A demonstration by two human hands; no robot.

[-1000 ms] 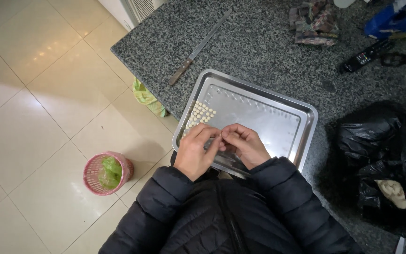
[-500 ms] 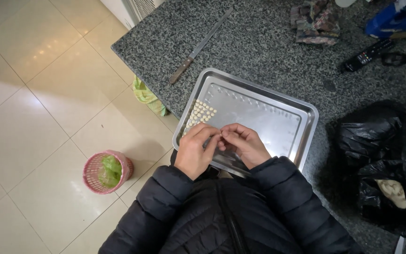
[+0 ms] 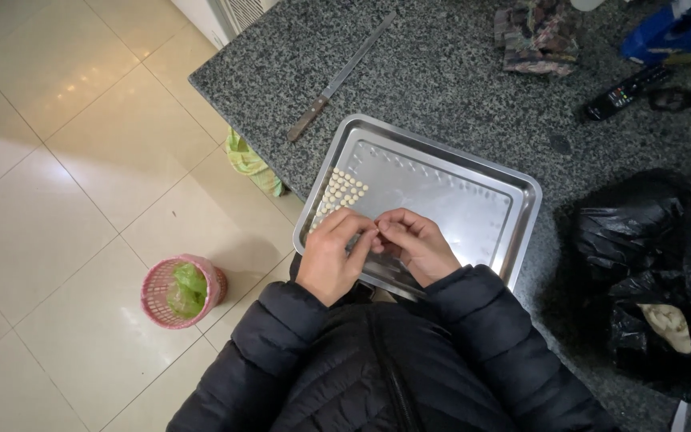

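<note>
A shiny steel tray [image 3: 473,172] lies on the dark granite counter [image 3: 441,72]. Several small pale pieces [image 3: 342,192] sit in neat rows in its near-left corner. My left hand [image 3: 331,256] and my right hand [image 3: 417,244] meet over the tray's near edge, fingertips pinched together. Whatever small thing they pinch is hidden between the fingers. Both arms wear black puffy sleeves.
A long knife [image 3: 341,76] lies on the counter beyond the tray. A black plastic bag [image 3: 657,272] with pale dough-like stuff sits at the right. A remote [image 3: 625,92], a cloth [image 3: 537,32] and blue packaging lie far right. A pink bin [image 3: 181,290] stands on the tiled floor.
</note>
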